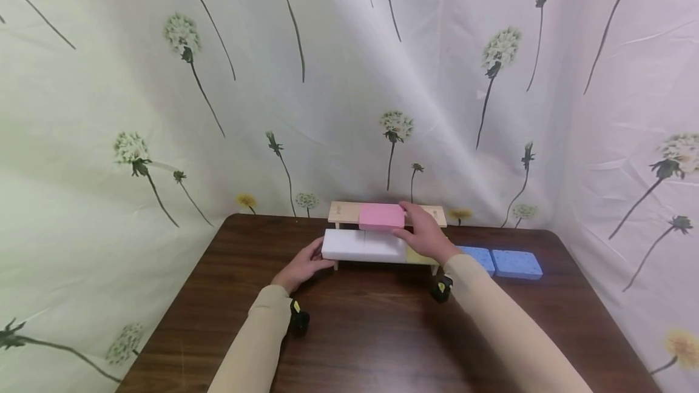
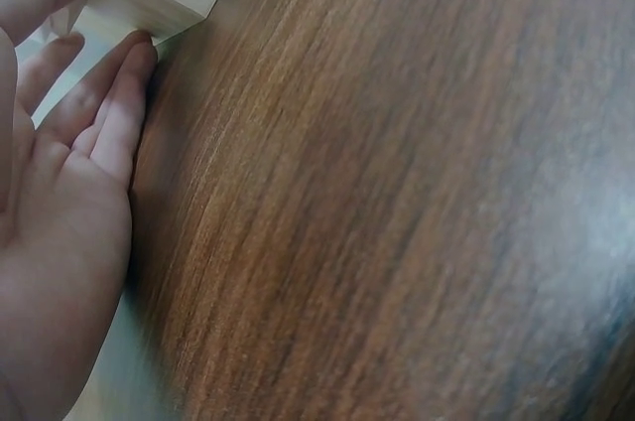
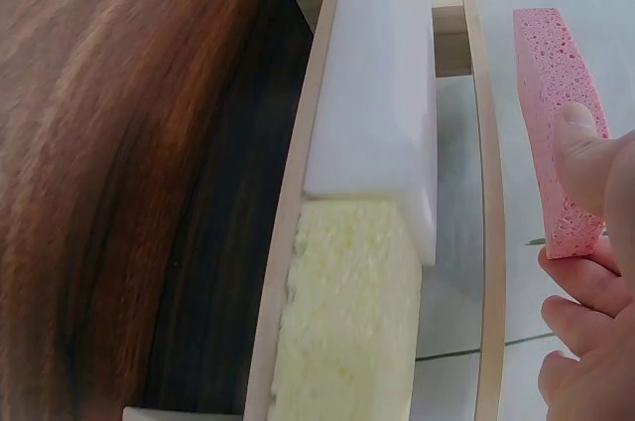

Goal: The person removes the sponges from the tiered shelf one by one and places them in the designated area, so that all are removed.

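Note:
My right hand pinches a pink sponge between thumb and fingers. It is held over the upper tier of a small two-tier wooden rack; in the right wrist view the porous pink sponge appears apart from the rear plank. Two white sponges stand side by side on the lower tier, with a yellow sponge at their right end, partly hidden by my right arm in the head view. At the rack's left end, my left hand holds the rack's edge, thumb in front.
Two blue sponges lie on the dark wooden table to the right of the rack, one partly behind my right wrist. A white flower-printed curtain hangs close behind the table and along both sides.

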### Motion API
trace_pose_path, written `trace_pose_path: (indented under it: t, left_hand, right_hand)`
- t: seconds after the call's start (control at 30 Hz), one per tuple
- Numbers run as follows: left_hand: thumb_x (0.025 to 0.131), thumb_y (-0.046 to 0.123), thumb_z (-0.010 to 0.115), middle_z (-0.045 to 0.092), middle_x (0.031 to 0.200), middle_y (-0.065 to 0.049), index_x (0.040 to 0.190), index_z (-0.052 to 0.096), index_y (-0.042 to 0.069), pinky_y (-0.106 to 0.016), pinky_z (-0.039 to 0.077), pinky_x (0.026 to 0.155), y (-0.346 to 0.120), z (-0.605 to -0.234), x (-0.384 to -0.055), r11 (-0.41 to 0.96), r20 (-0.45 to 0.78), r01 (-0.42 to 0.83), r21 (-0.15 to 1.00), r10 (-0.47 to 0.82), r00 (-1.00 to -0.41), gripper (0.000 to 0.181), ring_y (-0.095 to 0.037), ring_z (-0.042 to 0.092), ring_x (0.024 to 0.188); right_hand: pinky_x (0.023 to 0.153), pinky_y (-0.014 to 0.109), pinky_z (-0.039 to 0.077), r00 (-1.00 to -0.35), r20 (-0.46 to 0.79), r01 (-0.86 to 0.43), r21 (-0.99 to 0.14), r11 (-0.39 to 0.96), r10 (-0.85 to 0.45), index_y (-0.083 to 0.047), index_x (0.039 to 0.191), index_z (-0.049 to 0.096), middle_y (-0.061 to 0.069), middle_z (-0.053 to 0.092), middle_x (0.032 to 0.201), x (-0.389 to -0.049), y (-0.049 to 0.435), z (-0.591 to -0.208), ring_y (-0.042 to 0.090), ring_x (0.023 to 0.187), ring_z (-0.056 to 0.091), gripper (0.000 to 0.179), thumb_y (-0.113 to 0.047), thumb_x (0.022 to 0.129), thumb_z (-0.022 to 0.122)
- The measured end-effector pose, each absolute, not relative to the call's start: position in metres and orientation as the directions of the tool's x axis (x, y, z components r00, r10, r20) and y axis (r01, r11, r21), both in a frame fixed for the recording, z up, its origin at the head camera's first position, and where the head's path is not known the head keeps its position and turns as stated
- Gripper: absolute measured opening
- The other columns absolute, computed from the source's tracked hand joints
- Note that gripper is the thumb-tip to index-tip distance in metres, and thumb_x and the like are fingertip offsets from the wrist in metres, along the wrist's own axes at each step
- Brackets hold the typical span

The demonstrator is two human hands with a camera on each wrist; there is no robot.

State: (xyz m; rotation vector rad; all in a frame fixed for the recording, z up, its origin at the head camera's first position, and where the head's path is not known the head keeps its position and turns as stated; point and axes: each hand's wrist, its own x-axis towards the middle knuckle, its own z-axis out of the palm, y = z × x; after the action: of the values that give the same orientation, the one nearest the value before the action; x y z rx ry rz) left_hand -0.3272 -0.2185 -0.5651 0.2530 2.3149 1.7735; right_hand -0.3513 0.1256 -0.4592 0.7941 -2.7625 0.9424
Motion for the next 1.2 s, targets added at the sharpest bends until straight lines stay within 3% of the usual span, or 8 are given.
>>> trace_pose_path:
  t: [0.77,1.2]
  left_hand:
    - [0.096,0.019,0.078,0.038,0.166,-0.019,0.164,0.034,0.009,-0.054,0.033,0.124,-0.218,-0.566,-0.327,0.262,-0.065,0.008,0.965,0.268,-0.961,0.082,-0.037,0.042,0.15]
    - [0.095,0.024,0.079,0.038,0.166,-0.02,0.164,0.032,0.008,-0.054,0.032,0.125,-0.22,-0.57,-0.329,0.265,-0.071,0.001,0.964,0.263,-0.962,0.085,-0.036,0.039,0.152]
  right_hand:
    - [0.113,0.059,0.047,-0.888,0.292,-0.46,-0.578,0.673,-0.356,-0.004,0.154,0.047,0.017,0.055,0.152,-0.327,0.17,-0.45,0.038,0.141,0.052,0.068,-0.025,0.097,0.078]
    - [0.116,0.062,0.042,-0.908,0.303,-0.417,-0.584,0.696,-0.289,-0.004,0.157,0.042,0.019,0.051,0.156,-0.321,0.196,-0.448,0.04,0.144,0.047,0.072,-0.027,0.098,0.077]
